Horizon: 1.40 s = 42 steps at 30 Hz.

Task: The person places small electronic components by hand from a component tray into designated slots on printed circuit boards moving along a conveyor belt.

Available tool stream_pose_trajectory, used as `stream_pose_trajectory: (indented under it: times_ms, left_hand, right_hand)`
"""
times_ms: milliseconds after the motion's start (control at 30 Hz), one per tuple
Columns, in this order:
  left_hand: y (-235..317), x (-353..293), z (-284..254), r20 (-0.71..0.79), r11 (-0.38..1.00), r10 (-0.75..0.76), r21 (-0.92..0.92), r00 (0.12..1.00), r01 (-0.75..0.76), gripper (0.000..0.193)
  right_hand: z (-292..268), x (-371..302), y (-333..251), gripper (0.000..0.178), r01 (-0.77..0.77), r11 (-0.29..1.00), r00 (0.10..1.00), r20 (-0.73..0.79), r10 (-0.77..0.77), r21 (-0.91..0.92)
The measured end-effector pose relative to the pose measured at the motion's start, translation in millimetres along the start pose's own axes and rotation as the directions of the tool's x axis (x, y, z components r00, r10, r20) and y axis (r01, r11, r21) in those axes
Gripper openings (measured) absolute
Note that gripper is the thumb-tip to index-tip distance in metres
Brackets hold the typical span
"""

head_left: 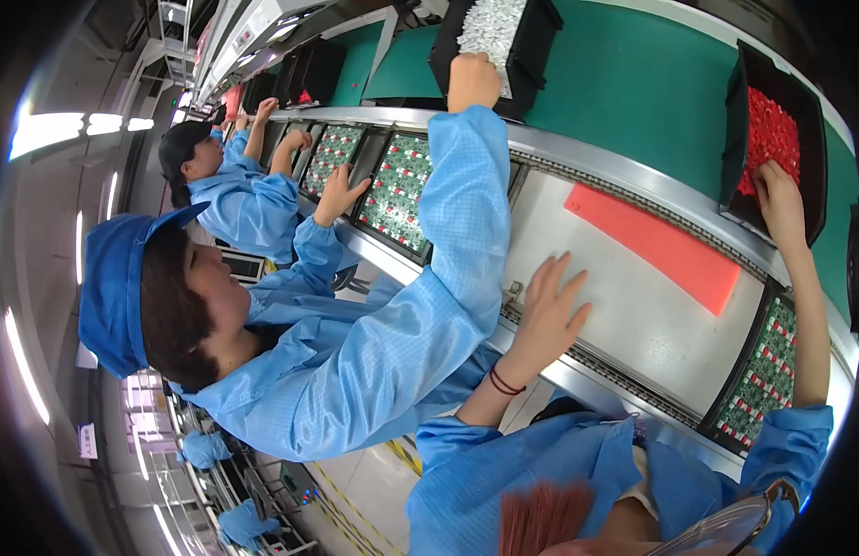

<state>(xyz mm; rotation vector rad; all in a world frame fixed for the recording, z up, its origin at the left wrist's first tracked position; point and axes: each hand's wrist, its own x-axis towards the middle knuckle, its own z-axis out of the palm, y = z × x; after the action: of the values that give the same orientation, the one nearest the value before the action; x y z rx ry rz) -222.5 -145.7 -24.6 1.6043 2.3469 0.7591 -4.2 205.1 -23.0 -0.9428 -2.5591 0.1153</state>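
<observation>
My left hand [552,310] hovers over the pale conveyor bed [633,324], fingers spread, holding nothing. A dark red band circles its wrist. At the right, my right hand [778,199] reaches into a black bin [737,139] heaped with small red parts [770,125]. Its fingers are bent together against the parts; anything between them is hidden. Below my right forearm, a dark tray holds green circuit boards [758,375] dotted with red and white parts. Between my hands, a flat orange-red strip [656,248] lies across the conveyor.
To my left, a co-worker in a blue cap and smock [355,380] reaches one hand to a black bin of white parts [492,32]. More circuit boards [397,190] lie in trays before them. Another person [240,190] works beyond. Metal rails [615,171] edge the conveyor beside a green worktop [633,74].
</observation>
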Motion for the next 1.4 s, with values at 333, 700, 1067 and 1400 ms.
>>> stream_pose_trajectory:
  times_ms: [333, 700, 1067, 1400]
  left_hand:
    - [35.8, 27.1, 16.7, 0.105, 0.908, 0.361, -0.267, 0.927, -0.324, 0.033]
    - [26.4, 18.8, 25.5, 0.159, 0.914, 0.358, -0.262, 0.92, -0.31, 0.031]
    - [2.4, -18.3, 16.6, -0.109, 0.963, -0.021, 0.264, 0.994, 0.049, 0.043]
    - [1.5, -20.0, 19.1, -0.162, 0.952, -0.063, 0.286, 0.985, 0.108, 0.045]
  right_hand:
    - [-4.7, 8.7, -8.8, 0.011, -0.15, 0.966, 0.988, 0.052, 0.142, 0.213]
    - [-1.6, 7.9, -20.6, 0.012, -0.085, 0.989, 0.995, -0.048, 0.092, 0.117]
    - [-21.9, -16.7, -17.1, 0.015, -0.048, 0.979, 0.98, -0.18, 0.085, 0.199]
    - [-84.6, -140.9, -88.4, 0.014, -0.061, 0.914, 0.997, -0.022, 0.077, 0.4]
